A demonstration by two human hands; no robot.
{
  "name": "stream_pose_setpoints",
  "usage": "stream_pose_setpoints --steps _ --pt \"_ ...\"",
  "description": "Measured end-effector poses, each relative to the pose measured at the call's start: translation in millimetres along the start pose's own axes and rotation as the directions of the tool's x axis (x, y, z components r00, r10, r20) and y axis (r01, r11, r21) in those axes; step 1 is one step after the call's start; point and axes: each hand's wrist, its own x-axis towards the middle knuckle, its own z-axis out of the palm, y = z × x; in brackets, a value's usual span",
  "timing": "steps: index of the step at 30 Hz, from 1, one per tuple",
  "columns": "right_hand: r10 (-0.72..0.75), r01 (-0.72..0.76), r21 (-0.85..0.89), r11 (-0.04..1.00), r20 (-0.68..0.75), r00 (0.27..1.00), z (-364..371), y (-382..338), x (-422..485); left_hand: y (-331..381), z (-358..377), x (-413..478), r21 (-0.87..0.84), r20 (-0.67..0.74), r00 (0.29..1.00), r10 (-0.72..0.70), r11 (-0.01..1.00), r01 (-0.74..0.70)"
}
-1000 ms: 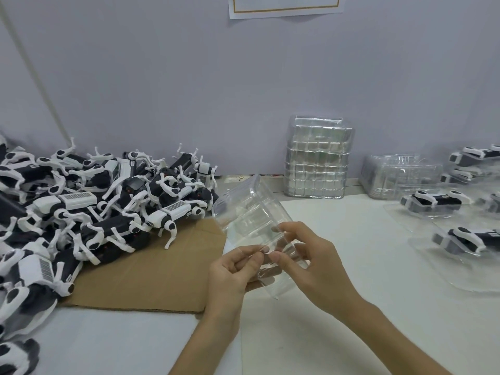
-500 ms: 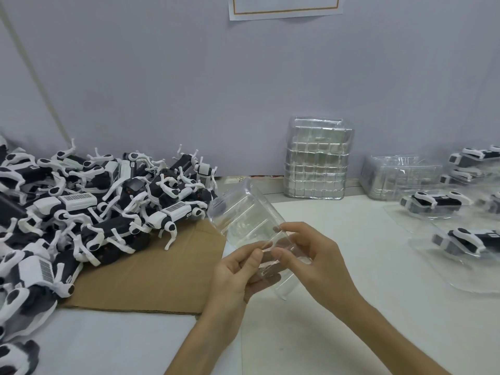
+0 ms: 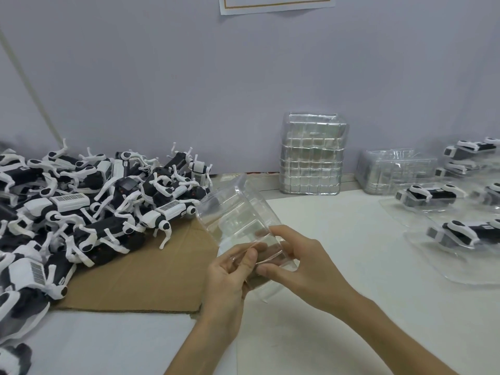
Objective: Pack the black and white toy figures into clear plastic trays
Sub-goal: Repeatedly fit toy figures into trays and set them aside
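As the left hand (image 3: 230, 274) and right hand (image 3: 305, 266) pinch the near rim of the clear tray (image 3: 235, 212), tilted above the worktop (image 3: 378, 266), a light grip seems best to avoid creasing. Set it flat beside the heaped toy figures (image 3: 94, 212).

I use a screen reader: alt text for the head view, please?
The left hand and right hand hold an empty clear plastic tray above a white table. Black and white toy figures are heaped at left; packed trays lie at right.
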Motion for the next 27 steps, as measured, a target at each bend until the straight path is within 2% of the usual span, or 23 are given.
stream_pose_setpoints --steps 10,15,18,23,25,27 --pt "-0.009 0.009 -0.006 1.0 -0.06 0.998 -3.8 -4.5 2.5 5.5 -1.5 2.3 0.131 -0.1 0.995 0.0 0.991 0.013" --pt "0.059 -0.028 0.117 0.993 -0.266 0.962 -20.5 -0.6 9.4 7.5 -4.5 6.0 -0.129 0.013 0.999 -0.037 0.991 0.038" --pt "0.11 -0.061 0.134 0.989 -0.395 0.912 -38.3 7.3 12.4 7.8 -8.5 11.1 -0.179 -0.056 0.997 -0.061 0.983 0.05" --pt "0.077 -0.108 -0.027 0.994 -0.533 0.842 -58.8 18.7 13.3 12.5 -14.8 15.0 -0.242 -0.167 0.984 -0.068 0.97 0.026" --pt "0.023 -0.146 -0.185 0.972 -0.543 0.839 -65.9 25.0 11.9 12.7 -16.5 14.8 -0.254 -0.192 0.979 -0.067 0.967 0.016" --pt "-0.031 -0.219 -0.413 0.884 -0.518 0.855 -71.9 32.1 10.6 12.2 -16.5 14.2 -0.258 -0.221 0.972 -0.076 0.966 0.017"
